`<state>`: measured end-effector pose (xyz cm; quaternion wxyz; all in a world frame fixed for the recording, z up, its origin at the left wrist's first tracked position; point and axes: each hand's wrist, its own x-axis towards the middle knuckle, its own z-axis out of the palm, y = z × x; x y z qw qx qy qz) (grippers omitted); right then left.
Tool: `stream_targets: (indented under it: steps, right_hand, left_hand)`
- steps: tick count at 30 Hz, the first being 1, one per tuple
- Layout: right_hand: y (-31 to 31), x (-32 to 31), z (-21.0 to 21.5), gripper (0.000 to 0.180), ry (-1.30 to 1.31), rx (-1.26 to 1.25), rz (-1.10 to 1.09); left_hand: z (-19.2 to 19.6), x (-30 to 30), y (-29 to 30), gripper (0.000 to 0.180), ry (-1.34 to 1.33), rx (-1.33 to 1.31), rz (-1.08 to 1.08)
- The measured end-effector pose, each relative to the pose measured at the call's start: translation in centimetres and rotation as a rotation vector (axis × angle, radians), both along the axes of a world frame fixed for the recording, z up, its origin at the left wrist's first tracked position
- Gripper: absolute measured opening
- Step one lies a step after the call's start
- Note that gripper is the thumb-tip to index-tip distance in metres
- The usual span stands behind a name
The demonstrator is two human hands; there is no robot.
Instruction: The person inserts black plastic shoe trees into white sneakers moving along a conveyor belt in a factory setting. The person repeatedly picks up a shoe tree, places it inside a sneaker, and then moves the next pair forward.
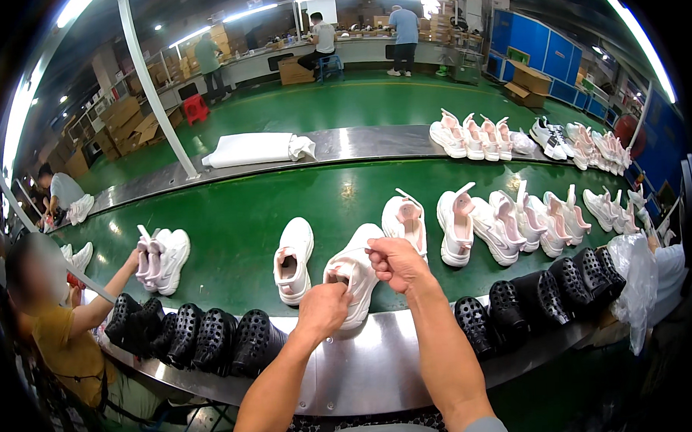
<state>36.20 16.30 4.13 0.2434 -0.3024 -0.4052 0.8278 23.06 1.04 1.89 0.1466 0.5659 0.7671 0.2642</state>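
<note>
Fingers (375, 245) of the right hand (399, 266): pinched together at the upper of a white shoe (357, 280); anything between them, cannot tell. Left hand (325, 308): curled closed on the shoe's collar. Shoe lies at the near edge of the green tabletop (229, 239), between a second white shoe (296, 242) and pink-lined shoes (493, 226). Black perforated forms (212, 336) line that edge, both sides.

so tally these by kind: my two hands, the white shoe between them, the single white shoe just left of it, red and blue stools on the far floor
My hands: 2 (left hand, right hand)
Shoe between them: 1
Shoe just left: 1
Red stool: 1
Blue stool: 1
Total: 6
</note>
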Motion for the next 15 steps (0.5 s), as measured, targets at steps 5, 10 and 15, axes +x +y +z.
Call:
stream_targets:
  steps: [5,10,15]
  right_hand:
    - [-2.7,0.4,-1.9,0.017,0.079,0.009,-0.034]
    - [-6.7,0.1,-3.3,0.026,-0.033,0.192,-0.176]
    - [-7.4,-0.6,-5.1,0.025,-0.131,0.261,-0.2]
  left_hand:
    - [0.1,-1.6,-0.9,0.027,-0.308,-0.007,0.035]
    - [-0.4,-1.8,-1.2,0.026,-0.415,0.038,0.087]
    - [-0.5,-1.5,-0.9,0.025,-0.267,0.063,0.094]
